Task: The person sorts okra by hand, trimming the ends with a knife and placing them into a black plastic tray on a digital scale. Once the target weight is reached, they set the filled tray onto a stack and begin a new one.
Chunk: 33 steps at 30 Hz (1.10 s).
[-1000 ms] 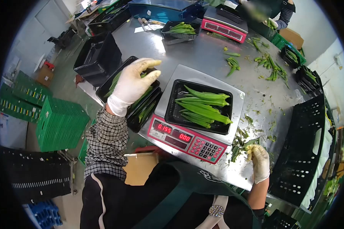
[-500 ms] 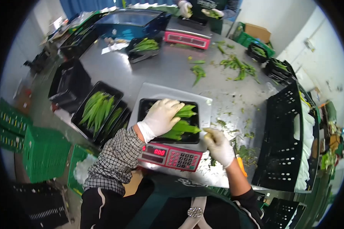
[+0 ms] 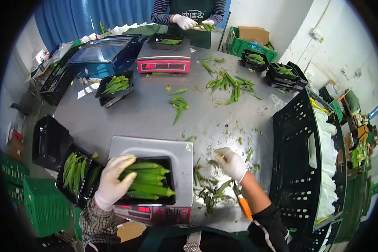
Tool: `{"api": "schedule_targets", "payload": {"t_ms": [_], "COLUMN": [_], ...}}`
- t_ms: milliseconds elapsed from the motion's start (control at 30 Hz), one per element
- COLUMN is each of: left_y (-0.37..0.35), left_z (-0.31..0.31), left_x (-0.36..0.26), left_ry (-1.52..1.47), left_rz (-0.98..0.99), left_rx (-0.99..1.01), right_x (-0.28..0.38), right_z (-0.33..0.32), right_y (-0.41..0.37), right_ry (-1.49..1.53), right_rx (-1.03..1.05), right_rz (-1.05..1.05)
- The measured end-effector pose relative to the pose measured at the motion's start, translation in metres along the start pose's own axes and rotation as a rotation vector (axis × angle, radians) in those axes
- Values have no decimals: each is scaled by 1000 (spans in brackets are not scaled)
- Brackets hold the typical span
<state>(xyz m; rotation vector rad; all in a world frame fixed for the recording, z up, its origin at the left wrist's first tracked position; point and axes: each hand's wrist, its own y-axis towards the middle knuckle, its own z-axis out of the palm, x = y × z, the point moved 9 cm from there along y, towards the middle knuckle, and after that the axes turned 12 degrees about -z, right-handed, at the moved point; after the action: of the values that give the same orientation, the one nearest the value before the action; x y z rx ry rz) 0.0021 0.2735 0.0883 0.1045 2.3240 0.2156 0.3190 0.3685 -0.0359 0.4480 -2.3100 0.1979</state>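
My left hand (image 3: pixel 115 178), in a white glove, rests over the left end of a row of green okra pods (image 3: pixel 145 180). Its fingers are outstretched, with the thumb apart. The okra lies side by side in a black tray (image 3: pixel 171 168) on the silver platform of a red weighing scale (image 3: pixel 185 151). To the right of the scale, my gloved right hand (image 3: pixel 231 164) is above scattered green trimmings (image 3: pixel 212 195). Its fingers are curled together, and what they may hold cannot be made out. An orange-handled knife (image 3: pixel 245 208) lies below that hand.
More okra trays (image 3: pixel 75 172) stand at the left beside stacked black trays (image 3: pixel 50 143). Loose okra (image 3: pixel 231 86) lies farther across the metal table. A black crate (image 3: pixel 296 164) borders the right side. Opposite, a co-worker's gloved hands (image 3: pixel 193 23) hold okra behind another scale (image 3: pixel 164 65).
The camera view has tilted up and shifted right, showing more of the co-worker. My right hand has moved away from the okra tray, over the trimmings. My left hand is now at the tray's left side.
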Motion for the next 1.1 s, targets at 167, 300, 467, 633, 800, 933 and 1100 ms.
{"api": "schedule_targets", "payload": {"t_ms": [167, 300, 467, 633, 800, 933, 1100], "left_y": [3, -3, -17, -25, -13, -9, -3], "left_z": [-10, -8, -15, -17, -10, -7, -6], "left_x": [10, 15, 29, 36, 31, 27, 24], "left_ry": [102, 143, 169, 163, 199, 215, 214], "left_rz": [-152, -301, -494, -601, -587, -569, -569], "left_rx": [-216, -270, -339, -388, -371, -354, -343], "right_x": [-147, -227, -246, -272, -267, -281, -336], "right_z": [-87, -126, -143, -144, -143, -142, -151], "right_y": [86, 161, 222, 252, 268, 268, 240], "right_ry": [-174, -188, -127, -90, -257, -225, 917], "right_rx": [-229, -424, -480, -530, -391, -308, -565], "right_rz": [207, 195, 186, 268, 377, 354, 211]}}
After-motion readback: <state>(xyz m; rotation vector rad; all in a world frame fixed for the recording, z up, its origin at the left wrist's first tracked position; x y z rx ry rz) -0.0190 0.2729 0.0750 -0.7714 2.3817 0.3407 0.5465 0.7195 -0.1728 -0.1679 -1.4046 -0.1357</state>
